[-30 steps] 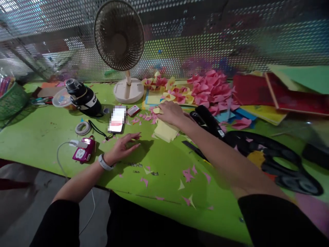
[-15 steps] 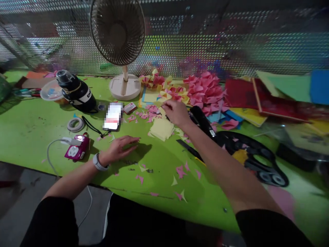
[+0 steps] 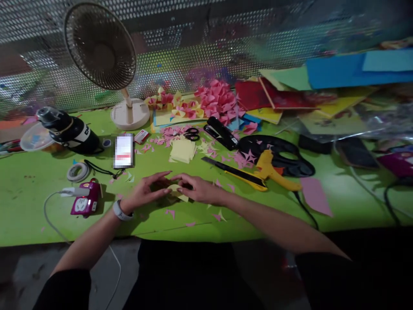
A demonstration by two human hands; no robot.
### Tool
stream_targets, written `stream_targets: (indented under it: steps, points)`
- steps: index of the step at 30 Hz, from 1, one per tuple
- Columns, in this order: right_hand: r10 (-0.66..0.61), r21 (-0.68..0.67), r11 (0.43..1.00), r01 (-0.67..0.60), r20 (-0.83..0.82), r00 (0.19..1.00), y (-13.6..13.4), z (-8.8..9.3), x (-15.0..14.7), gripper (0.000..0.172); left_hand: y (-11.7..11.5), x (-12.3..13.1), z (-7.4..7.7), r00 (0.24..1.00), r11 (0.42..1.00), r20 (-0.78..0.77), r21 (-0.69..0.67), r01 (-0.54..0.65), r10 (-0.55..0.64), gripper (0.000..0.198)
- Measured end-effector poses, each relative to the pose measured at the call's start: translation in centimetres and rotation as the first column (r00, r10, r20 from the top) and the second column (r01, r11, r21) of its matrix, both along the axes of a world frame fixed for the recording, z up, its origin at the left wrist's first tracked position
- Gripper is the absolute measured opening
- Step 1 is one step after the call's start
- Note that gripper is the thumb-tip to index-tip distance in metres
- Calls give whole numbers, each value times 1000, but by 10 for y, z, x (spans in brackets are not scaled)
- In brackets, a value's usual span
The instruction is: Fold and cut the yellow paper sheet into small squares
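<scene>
In the head view a small piece of pale yellow paper (image 3: 179, 194) is low over the table's near middle. My right hand (image 3: 201, 190) pinches it with thumb and fingertips. Opposite, my left hand (image 3: 142, 193) has its thumb and fingers apart, the thumb tip at the paper's left end; whether it touches cannot be made out. Beyond the hands lies a stack of yellow paper squares (image 3: 182, 150), with black scissors (image 3: 192, 134) just behind it. Pink paper scraps (image 3: 166, 134) are strewn around the stack.
A yellow cutter (image 3: 238, 173), a yellow glue gun (image 3: 269, 168) and a black stapler (image 3: 221, 132) lie to the right. A phone (image 3: 123, 150), tape roll (image 3: 78, 171), magenta power adapter (image 3: 85, 200), bottle (image 3: 69, 131) and fan (image 3: 129, 114) stand left. Pink folded papers (image 3: 217, 101) are heaped behind.
My right hand has come back from the yellow stack to my left hand, bringing a yellow paper piece. My left hand has stayed near the front. The view has turned right.
</scene>
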State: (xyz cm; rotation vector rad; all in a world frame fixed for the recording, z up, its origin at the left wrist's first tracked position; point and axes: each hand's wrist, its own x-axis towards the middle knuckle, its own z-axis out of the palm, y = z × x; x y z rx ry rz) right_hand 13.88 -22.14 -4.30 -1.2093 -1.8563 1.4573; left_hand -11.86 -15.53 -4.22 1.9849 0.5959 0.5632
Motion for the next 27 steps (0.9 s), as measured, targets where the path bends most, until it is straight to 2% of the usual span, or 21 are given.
stream_targets:
  steps: [2, 5, 8, 12, 18, 27]
  points:
    - [14, 48, 999, -13, -10, 1000, -2, -3, 0, 37, -4, 4, -2, 999, 999, -14, -30, 40, -40, 53]
    - [-38, 80, 996, 42, -55, 998, -5, -9, 1, 38, -7, 8, -3, 997, 992, -48, -116, 52, -58, 55]
    - [-93, 45, 994, 98, -101, 991, -6, -12, 3, 39, -8, 9, -3, 998, 974, -60, -224, 15, -29, 61]
    - [-94, 21, 995, 97, -103, 990, -8, -13, 4, 38, -9, 9, -4, 997, 950, -67, -312, 11, -34, 61]
    - [-129, 56, 989, 134, -90, 988, -12, -15, 5, 41, -10, 8, -8, 996, 933, -56, -356, 40, -64, 67]
    - [-137, 122, 982, 142, -55, 989, -8, -19, 4, 42, -10, 7, -13, 999, 949, -26, -315, 12, -21, 72]
